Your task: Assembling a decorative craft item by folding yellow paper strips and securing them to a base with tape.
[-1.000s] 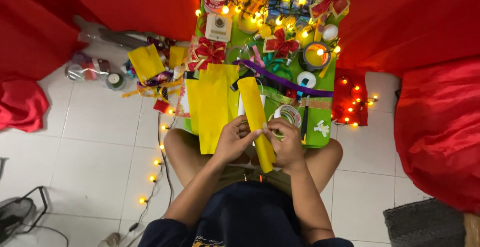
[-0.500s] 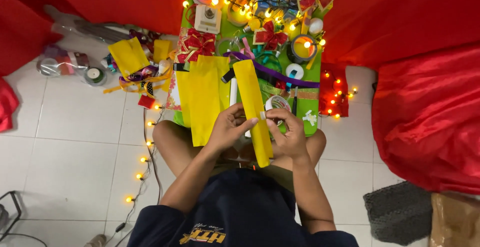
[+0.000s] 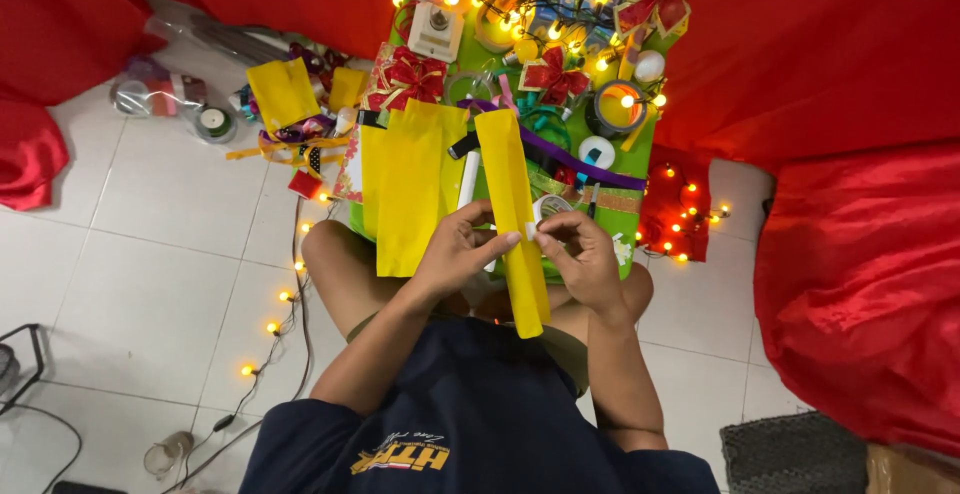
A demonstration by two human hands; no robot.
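Holding the yellow paper strip (image 3: 512,216) upright between both hands, my left hand (image 3: 455,252) grips its edge while my right hand (image 3: 580,254) pinches a small tape piece (image 3: 530,231) against it.

We see red bows (image 3: 411,76) and glowing string lights (image 3: 270,327) around a green board (image 3: 640,159). Red cloth (image 3: 860,284) lies on the white tile floor (image 3: 150,254).

White tiled floor (image 3: 150,254), red drapes (image 3: 830,44)
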